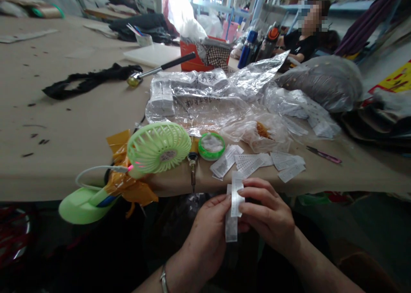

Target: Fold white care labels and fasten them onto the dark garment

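Note:
Just below the table's near edge, both my hands pinch white printed labels (pixel 233 207). My left hand (pixel 205 237) holds the lower strips from the left side. My right hand (pixel 268 218) grips the upper strip from the right with thumb and fingers closed. Right above my hands, several more white labels (pixel 257 162) lie spread along the beige table (pixel 64 113) edge. A green round tub with white filling (pixel 211 145) sits beside them.
A light green small fan (pixel 157 149) taped with orange tape stands at the table edge on the left. Clear plastic bags with label stacks (pixel 205 100) lie behind. Pink-handled snips (pixel 324 155) rest at right. A hammer (pixel 160 69), black cloth (pixel 90 80) and a seated person (pixel 305 36) are farther back.

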The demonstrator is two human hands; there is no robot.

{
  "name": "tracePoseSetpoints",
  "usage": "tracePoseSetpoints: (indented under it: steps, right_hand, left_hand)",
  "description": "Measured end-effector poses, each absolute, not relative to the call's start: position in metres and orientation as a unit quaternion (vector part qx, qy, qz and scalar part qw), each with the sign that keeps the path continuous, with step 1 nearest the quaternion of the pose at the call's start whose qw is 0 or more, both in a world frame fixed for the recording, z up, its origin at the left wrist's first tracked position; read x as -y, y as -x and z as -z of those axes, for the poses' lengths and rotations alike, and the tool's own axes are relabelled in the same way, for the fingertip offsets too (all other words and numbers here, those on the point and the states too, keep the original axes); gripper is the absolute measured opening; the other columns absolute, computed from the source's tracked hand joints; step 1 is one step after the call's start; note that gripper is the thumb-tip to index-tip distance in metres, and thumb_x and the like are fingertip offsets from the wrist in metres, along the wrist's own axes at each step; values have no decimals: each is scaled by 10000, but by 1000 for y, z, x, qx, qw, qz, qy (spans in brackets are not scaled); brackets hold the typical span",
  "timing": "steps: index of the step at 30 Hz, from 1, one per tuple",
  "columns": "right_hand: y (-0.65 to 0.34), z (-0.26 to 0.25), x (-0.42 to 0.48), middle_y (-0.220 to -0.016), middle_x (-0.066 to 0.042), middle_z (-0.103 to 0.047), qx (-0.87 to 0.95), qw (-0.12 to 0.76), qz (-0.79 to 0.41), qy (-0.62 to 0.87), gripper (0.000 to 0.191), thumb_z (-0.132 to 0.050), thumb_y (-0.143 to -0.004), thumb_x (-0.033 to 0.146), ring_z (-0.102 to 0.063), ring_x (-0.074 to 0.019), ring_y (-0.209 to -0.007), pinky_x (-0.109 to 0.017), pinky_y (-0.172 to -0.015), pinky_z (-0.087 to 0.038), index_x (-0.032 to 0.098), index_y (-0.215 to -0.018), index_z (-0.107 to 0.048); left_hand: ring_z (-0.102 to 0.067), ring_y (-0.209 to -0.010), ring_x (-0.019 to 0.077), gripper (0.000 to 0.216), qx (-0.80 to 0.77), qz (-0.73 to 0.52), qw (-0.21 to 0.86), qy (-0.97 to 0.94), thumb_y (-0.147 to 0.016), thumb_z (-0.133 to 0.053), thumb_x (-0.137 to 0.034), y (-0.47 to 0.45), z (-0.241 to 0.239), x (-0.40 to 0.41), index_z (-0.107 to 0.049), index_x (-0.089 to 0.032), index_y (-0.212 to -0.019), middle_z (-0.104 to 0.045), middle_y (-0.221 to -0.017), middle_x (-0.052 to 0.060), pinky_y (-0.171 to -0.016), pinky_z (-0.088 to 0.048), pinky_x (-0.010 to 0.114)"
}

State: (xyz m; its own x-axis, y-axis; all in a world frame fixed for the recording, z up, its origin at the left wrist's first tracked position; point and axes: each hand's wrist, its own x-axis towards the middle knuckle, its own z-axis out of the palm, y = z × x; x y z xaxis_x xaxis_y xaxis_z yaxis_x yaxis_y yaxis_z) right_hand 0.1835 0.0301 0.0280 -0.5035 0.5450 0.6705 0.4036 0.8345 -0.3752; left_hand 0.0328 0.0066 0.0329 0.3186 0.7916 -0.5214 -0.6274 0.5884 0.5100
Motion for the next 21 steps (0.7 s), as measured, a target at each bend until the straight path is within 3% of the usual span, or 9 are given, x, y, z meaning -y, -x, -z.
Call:
tracePoseSetpoints:
  steps: [8, 21]
  right_hand:
    - [-177, -14, -9, -961, -63, -691, 891, 367, -89, 251, 140, -530, -880, 137, -581, -210, -1092, -431, -961, -462, 183, -854, -660]
    - [-182, -22, -7, -940, -15, -719, 907, 332, -109, 237, 169, -496, -907, 148, -574, -163, -1125, -373, -1043, -388, 200, -868, -652]
  left_hand:
    - [-615, -649, 119, 91, -380, -491, 782, -49, -746, -654, -157, -34, -32, -4, -714, -89, -762, -695, -726, 70, -580, -462, 189]
    - [-606, -633, 110, 117, -382, -463, 798, -56, -718, -693, -200, -34, -32, 0, -698, -94, -769, -684, -741, 58, -545, -431, 185]
